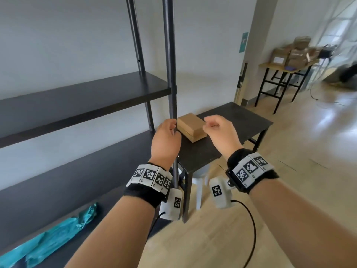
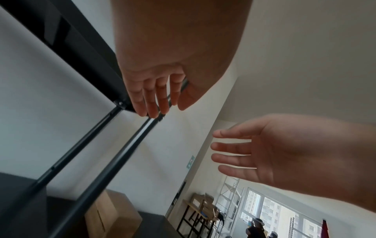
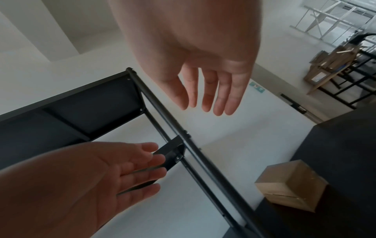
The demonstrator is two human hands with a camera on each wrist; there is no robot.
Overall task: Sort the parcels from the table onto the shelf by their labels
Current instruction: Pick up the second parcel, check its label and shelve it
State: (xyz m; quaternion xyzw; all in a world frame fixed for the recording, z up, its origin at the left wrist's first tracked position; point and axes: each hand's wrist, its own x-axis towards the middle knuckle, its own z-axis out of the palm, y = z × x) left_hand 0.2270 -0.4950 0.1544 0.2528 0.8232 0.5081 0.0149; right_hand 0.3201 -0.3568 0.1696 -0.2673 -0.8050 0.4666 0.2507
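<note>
A brown cardboard parcel lies on the near left corner of the small black table, just right of the shelf's front post. My left hand hovers at that post, left of the parcel, fingers straight and empty. I cannot tell whether it touches the post. My right hand hangs over the parcel's right side, fingers relaxed and loosely spread, holding nothing. A teal bag parcel lies on the lowest shelf board.
The black shelf boards stretch off to the left, bare where they show. A white stool stands under the table. Farther right, a wooden table carries several cardboard boxes. The floor to the right is light wood.
</note>
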